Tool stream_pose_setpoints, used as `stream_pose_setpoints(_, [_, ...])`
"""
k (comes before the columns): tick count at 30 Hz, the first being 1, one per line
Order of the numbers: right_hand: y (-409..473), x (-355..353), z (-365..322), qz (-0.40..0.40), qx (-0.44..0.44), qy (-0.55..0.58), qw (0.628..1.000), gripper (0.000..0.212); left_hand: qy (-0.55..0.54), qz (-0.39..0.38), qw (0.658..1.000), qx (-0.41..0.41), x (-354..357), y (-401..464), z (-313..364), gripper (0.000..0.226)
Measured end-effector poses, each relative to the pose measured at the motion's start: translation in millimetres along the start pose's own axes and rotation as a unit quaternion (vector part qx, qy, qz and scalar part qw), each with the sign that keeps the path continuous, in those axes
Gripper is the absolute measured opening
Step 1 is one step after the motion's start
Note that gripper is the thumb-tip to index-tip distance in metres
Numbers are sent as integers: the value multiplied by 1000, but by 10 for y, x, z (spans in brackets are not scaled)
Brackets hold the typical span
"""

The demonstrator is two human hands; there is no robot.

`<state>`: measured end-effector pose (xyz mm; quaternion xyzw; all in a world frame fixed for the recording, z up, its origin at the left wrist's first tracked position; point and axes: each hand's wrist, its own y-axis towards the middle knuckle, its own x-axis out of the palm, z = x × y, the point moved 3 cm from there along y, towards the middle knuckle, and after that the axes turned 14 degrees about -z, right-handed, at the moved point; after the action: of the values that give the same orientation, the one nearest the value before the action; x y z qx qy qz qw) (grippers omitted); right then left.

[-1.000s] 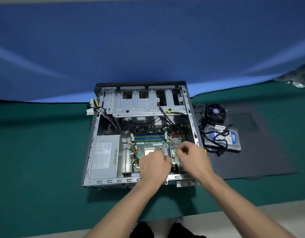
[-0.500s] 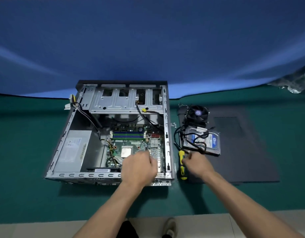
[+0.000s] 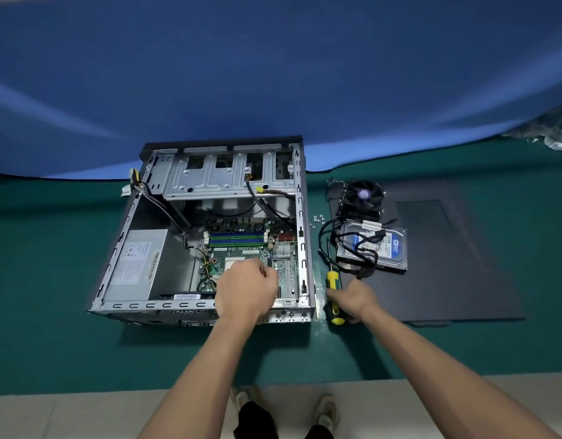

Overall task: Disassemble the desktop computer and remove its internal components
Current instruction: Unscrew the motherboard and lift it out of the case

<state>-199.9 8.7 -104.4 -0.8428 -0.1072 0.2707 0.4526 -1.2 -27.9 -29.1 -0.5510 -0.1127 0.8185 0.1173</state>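
Head view: fan (image 3: 362, 198) and hard drive (image 3: 373, 248) are out; motherboard (image 3: 248, 248) remains. My right hand (image 3: 352, 296) grips the screwdriver (image 3: 333, 296); left hand (image 3: 246, 291) is curled, contents unclear.

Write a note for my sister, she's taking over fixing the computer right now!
Left hand: curled over the motherboard inside the open case; what it holds, if anything, is hidden.
Right hand: gripping the yellow screwdriver beside the case.
Done: fan, hard drive and screws are out, on or near the side panel.
Left: motherboard, power supply, cables.
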Motion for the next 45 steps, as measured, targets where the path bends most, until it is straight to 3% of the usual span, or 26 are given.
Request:
stream_pose_setpoints(4, [-259,-114,36,-8,-34,141,989,28,-2,12,1000,17,7,-8,1,24])
stream_pose_setpoints(7, [-520,-351,-52,69,-104,165,978,20,14,-11,999,38,3,-12,7,19])
stream_pose_setpoints(11, [-983,-660,-315,224,-205,45,952,18,-25,-81,996,28,-25,31,-12,32])
stream_pose_setpoints(16, [-1464,-790,-753,335,-304,-73,889,22,-209,-198,958,-4,-74,215,-96,22])
stream_pose_setpoints(21, [-1707,-740,-1137,429,-376,-147,808,29,-209,-240,948,2,-123,398,-239,19])
stream_pose_setpoints(24, [-1762,-688,-1321,444,-414,-149,780,37,-199,-276,940,18,-79,551,-296,20])
stream_pose_setpoints(26, [-1727,-634,-1438,427,-413,-160,789,38,-215,-299,929,19,-42,647,-354,18])
stream_pose_setpoints(30, [-1508,-480,-1624,357,-326,-146,863,35,-232,-337,913,5,38,823,-532,18])
stream_pose_setpoints(33, [-1298,-345,-1714,322,-281,-159,890,30,-245,-371,895,-26,124,913,-669,22])
stream_pose_setpoints(39, [-933,-98,-1732,274,-226,-175,918,32,-238,-415,877,-47,254,991,-724,23])
stream_pose_setpoints(45, [-722,47,-1638,258,-190,-194,927,37,-149,-449,880,-31,320,980,-706,20])
